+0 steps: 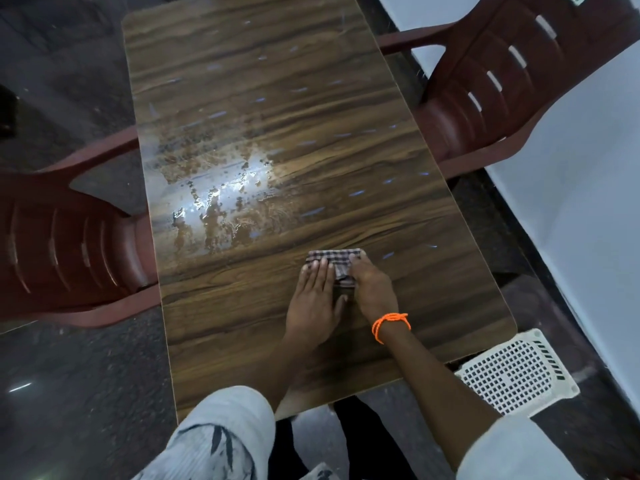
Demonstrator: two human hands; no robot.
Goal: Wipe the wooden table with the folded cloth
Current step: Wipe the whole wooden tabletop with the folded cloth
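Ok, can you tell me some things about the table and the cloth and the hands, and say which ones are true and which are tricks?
1. Both hands press on the checked cloth. True: the left hand and right hand lie flat on it.
2. The wooden table is dry all over. False: a wet shiny patch sits left of the middle.
3. The orange band is on the left wrist. False: it is on the right wrist.
4. A dark red chair stands at the table's left side. True.
5. The cloth lies on the wet patch. False: it lies nearer the person, on drier wood.
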